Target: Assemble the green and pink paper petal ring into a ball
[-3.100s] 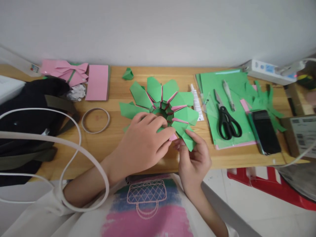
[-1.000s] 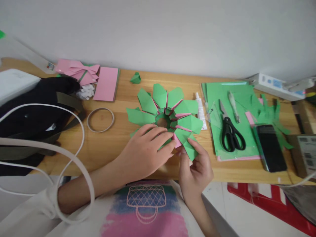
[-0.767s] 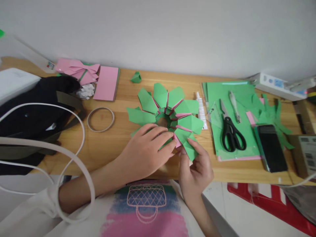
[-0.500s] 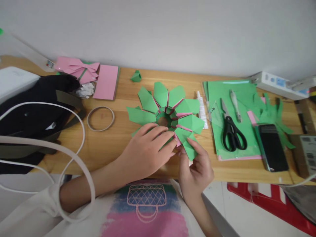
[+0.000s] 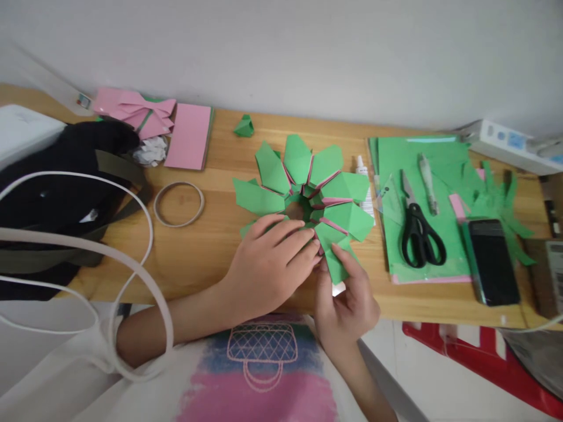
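In front of me on the wooden table is a ring-shaped folded-paper flower [image 5: 298, 161] with green petals, pink edges between them and an open centre. My left hand [image 5: 270, 264] lies over its near side, fingers close together and curled down onto the ring. Those fingers cover the near petals, and their tips press by the base of one petal. My right hand [image 5: 349, 302] pinches that near-right petal between thumb and forefinger. A white glue tube [image 5: 366, 187] lies just behind the flower's right petals. One small folded green piece [image 5: 244, 126] sits farther back.
To the right, black-handled scissors [image 5: 420, 234], a pen-like tool [image 5: 428, 184] and a clear set square [image 5: 389, 199] rest on green sheets [image 5: 448, 252], beside a phone [image 5: 491, 264]. At left are a tape ring [image 5: 179, 204], pink paper [image 5: 188, 136], crumpled paper [image 5: 151, 151] and white cables [image 5: 145, 223].
The flower has shifted slightly right and away from me, with a slight shift of the whole view. Both hands keep nearly the same hold on it.
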`<action>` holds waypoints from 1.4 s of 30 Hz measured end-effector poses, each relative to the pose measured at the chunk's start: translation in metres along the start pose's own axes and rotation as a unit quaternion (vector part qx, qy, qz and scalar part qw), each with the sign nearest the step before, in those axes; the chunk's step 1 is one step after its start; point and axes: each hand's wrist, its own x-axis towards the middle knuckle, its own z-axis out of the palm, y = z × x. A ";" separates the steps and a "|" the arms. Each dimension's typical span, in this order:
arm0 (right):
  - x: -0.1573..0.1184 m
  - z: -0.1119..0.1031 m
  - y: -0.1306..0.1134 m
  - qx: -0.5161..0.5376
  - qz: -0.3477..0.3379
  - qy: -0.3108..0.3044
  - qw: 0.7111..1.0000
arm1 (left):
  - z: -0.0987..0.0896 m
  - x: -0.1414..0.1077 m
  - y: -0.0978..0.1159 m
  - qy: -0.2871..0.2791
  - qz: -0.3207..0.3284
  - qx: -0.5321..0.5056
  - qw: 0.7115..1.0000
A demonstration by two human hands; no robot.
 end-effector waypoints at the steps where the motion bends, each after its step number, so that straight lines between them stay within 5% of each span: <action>1: 0.000 0.000 0.000 -0.006 -0.007 -0.001 1.000 | 0.001 0.000 0.000 0.002 -0.001 0.000 1.000; 15: 0.002 -0.003 0.002 -0.008 -0.027 -0.027 0.999 | 0.002 0.000 0.000 0.007 -0.010 -0.005 1.000; 33: -0.004 -0.002 0.003 0.091 0.081 -0.025 0.992 | 0.001 0.002 0.001 0.004 -0.010 -0.009 1.000; 42: -0.005 -0.003 0.004 0.108 0.082 -0.023 0.991 | 0.000 0.003 0.001 -0.005 -0.014 -0.006 1.000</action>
